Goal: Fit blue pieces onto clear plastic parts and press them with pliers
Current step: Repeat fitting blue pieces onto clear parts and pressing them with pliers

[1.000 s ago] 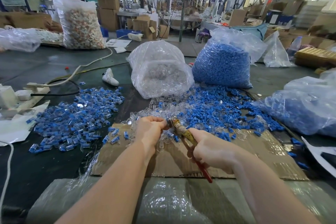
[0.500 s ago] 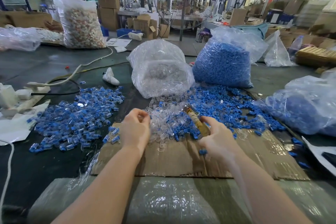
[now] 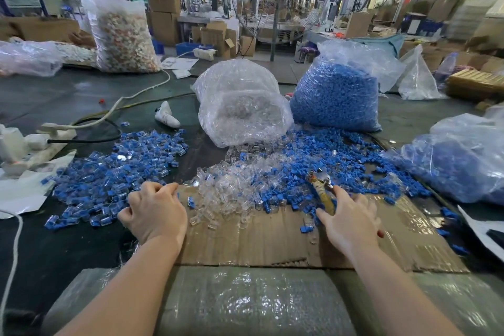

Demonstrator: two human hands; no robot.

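A heap of clear plastic parts [image 3: 226, 188] lies in the middle of the cardboard sheet [image 3: 272, 240]. Loose blue pieces [image 3: 335, 155] spread behind and to the right of it. Fitted blue-and-clear parts [image 3: 109, 172] form a pile on the left. My left hand [image 3: 155, 211] rests at that pile's near edge, fingers curled; whether it holds a part is hidden. My right hand [image 3: 347, 219] lies over the cardboard among blue pieces, holding the pliers [image 3: 321, 188], whose jaws point away from me and whose red handle tip shows by my palm.
A clear bag of clear parts [image 3: 242, 106] and a bag of blue pieces [image 3: 338, 95] stand behind the heaps. Another blue-filled bag [image 3: 461, 161] lies at the right. A power strip and cables [image 3: 32, 142] sit at the left. A wrapped bundle [image 3: 245, 303] lies under my forearms.
My hands have parted from in front of me. The left moved left to the pile of fitted parts. The right moved right and forward with the pliers, onto the blue pieces.
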